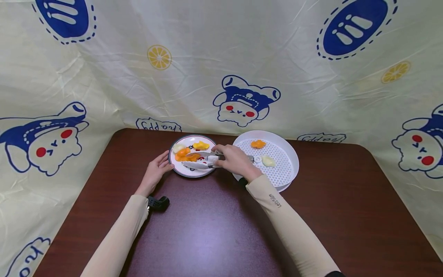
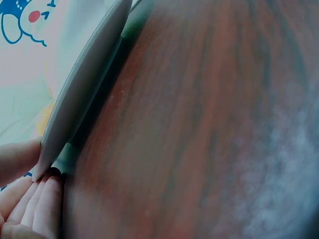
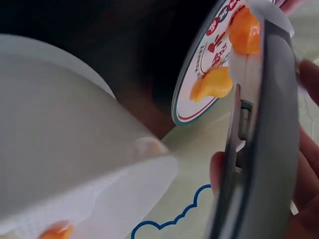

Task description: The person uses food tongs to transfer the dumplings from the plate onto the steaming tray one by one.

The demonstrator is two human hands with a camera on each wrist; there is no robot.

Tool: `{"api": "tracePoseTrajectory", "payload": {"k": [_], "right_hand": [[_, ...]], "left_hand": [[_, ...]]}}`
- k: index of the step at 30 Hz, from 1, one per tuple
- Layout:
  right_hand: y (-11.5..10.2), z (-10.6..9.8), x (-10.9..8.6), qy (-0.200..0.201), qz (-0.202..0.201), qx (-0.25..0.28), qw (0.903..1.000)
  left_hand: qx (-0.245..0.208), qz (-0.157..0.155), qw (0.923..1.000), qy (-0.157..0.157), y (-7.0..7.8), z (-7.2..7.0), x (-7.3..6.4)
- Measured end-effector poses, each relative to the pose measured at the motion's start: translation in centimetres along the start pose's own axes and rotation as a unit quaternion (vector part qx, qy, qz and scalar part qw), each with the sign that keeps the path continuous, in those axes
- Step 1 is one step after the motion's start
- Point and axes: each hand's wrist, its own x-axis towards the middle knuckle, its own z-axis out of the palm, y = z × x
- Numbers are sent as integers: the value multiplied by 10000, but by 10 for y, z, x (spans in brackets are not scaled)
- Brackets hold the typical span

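Observation:
In the head view my left hand (image 1: pixel 154 172) pinches the left rim of a round patterned plate (image 1: pixel 195 175). The left wrist view shows the thumb on top of the plate's edge (image 2: pixel 82 94) and the fingers beneath. My right hand (image 1: pixel 236 159) grips metal tongs (image 1: pixel 211 155), which reach leftward over the plate. Their tips are at the orange pieces (image 1: pixel 183 154); whether they clasp one I cannot tell. Beside these on the plate lie a yellow piece (image 1: pixel 200 145) and a pale one (image 1: pixel 178 148). In the right wrist view the tongs (image 3: pixel 264 129) cover part of the plate.
To the right of the plate stands a white round tray with a perforated base (image 1: pixel 293 161). It holds an orange flower-shaped piece (image 1: pixel 258 144) and a pale oval piece (image 1: pixel 268 161). Both dishes are near the far edge of the dark wooden table (image 1: pixel 207 231), by a printed curtain (image 1: pixel 194 92).

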Motion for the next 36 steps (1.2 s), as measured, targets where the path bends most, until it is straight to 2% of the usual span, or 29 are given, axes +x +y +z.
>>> {"api": "tracePoseTrajectory", "payload": {"k": [9,18,29,36], "right_hand": [[9,-6,-11,518,-157,373,9978],[20,-27,-29,766,67,916,9928],[49,-52,-53,1239,187,887,9881],[76,-61,-73,1464,390,583,9867]], "left_hand": [[-1,27,10000,-25,1,0,-1],[30,5,10000,-84,4,0,-2],[43,-91,9999,-20,1,-1,0],[-33,0,10000,-24,0,0,-1]]}}
